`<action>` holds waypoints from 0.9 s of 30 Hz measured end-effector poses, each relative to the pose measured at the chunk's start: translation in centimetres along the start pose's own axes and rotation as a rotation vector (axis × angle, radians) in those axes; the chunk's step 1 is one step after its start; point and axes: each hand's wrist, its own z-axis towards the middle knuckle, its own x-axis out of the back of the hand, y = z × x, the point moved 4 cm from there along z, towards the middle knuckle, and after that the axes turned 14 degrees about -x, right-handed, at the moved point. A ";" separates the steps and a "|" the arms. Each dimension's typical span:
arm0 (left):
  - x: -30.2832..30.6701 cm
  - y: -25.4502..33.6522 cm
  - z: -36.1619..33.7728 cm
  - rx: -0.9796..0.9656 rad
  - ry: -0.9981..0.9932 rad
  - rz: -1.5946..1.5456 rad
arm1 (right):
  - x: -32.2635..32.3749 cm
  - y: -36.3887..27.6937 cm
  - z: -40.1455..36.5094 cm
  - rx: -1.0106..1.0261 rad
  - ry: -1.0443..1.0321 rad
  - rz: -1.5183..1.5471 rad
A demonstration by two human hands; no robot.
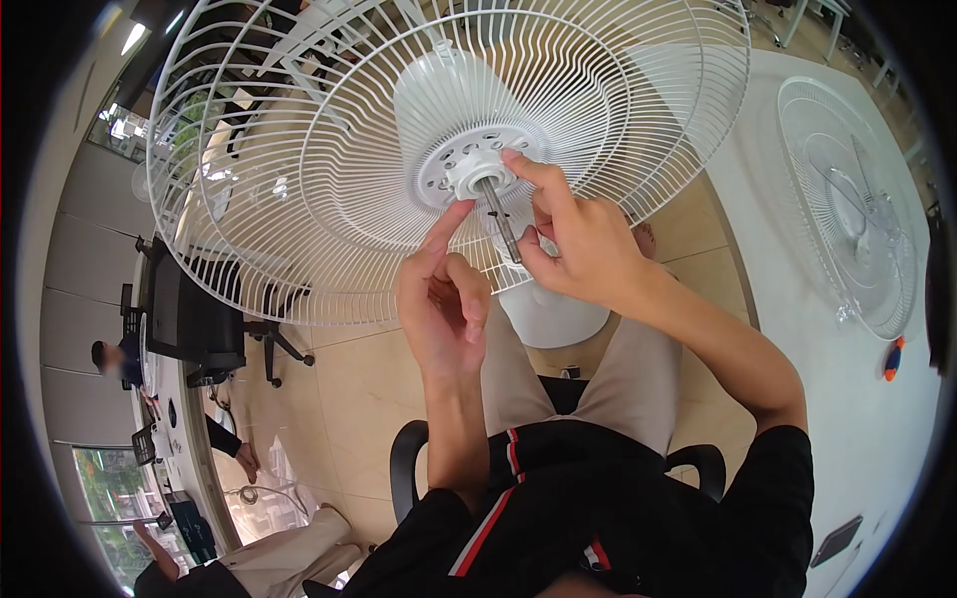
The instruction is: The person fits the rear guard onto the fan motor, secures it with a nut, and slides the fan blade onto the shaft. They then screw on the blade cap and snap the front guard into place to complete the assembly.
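The white wire rear grille sits around the motor at upper centre, with a white plastic collar at its hub; the steel shaft sticks out with no blade on it. A round clear-and-white front grille lies apart on the white table, at right. The left hand touches the collar's lower edge with its index finger, the others loosely curled; the right hand is part-open, index at the collar's upper right, neither visibly clasping anything. The wires partly screen the motor
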 end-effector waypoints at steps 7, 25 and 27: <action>0.1 -0.1 0.2 -0.011 -0.009 -0.092 | -0.3 0.4 0.3 -0.032 -0.007 0.103; -0.5 0.6 0.5 -0.068 0.009 0.050 | -1.5 0.3 -1.0 -0.062 -0.019 0.134; -0.7 0.5 0.4 -0.080 0.009 0.060 | -1.4 0.1 -1.0 -0.062 -0.023 0.177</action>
